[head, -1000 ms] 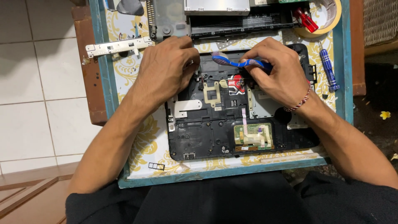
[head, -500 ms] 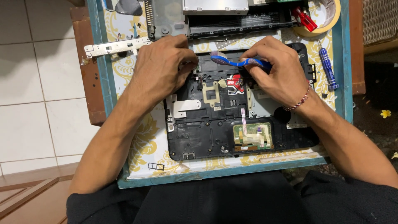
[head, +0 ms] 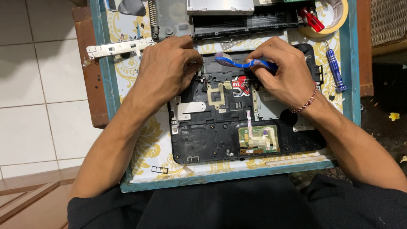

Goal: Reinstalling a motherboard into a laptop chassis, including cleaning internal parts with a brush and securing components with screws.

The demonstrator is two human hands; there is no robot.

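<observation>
A black laptop case shell [head: 220, 140], opened up with a green touchpad board [head: 258, 138] showing, lies on a patterned board on my lap. My left hand [head: 167, 70] presses down on the shell's upper left corner. My right hand [head: 284, 72] is closed around a blue toothbrush [head: 241, 63], whose bristle head points left along the shell's top edge, close to my left fingers. A beaded bracelet circles my right wrist.
The board has a teal rim [head: 108, 106] and a white and yellow cover. A metal bracket [head: 118, 46] lies at the upper left, another laptop part [head: 237, 19] at the top, a blue screwdriver [head: 335, 70] at the right, a tape roll [head: 335, 21] with a red tool [head: 311, 19]. Tiled floor at left.
Both hands and the toothbrush stay almost in place; the brush head shifts slightly along the shell's top edge.
</observation>
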